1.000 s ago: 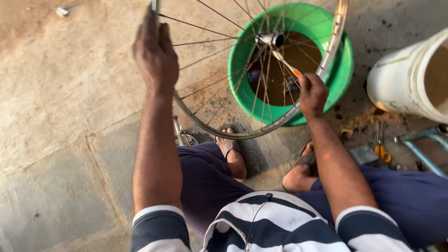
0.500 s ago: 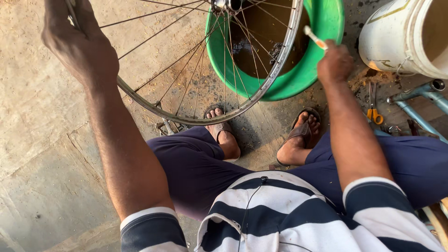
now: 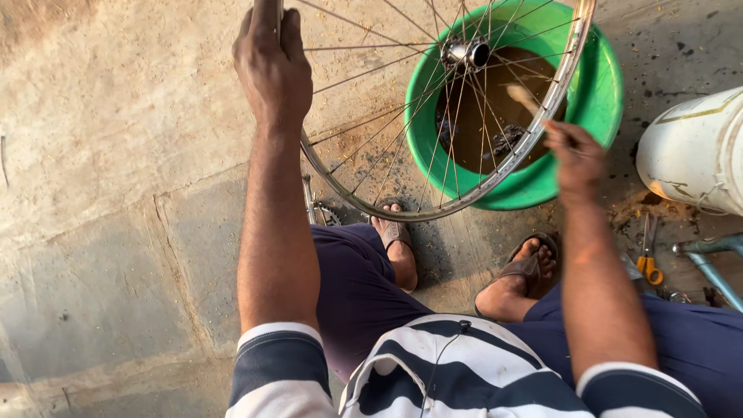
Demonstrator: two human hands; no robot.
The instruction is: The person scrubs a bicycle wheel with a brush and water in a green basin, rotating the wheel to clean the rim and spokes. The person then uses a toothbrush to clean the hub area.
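Note:
A bare spoked bicycle wheel [image 3: 371, 203] with a metal rim and a shiny hub [image 3: 465, 53] stands over a green basin [image 3: 598, 85] of brown water. My left hand [image 3: 272, 63] grips the rim at its upper left. My right hand [image 3: 574, 157] is shut on a small brush [image 3: 524, 97], its pale tip against the rim at the right side, above the basin. My two feet in sandals rest on the ground below the wheel.
A white bucket [image 3: 693, 151] stands at the right edge. Scissors with yellow handles [image 3: 648, 262] and a pale blue metal tube [image 3: 712, 259] lie on the dirty concrete beside it. A small toothed cog [image 3: 328, 214] lies near my left foot.
My right hand with the brush has moved from the spokes near the hub out to the rim on the right. The view shifted sideways and back. My left hand kept its grip.

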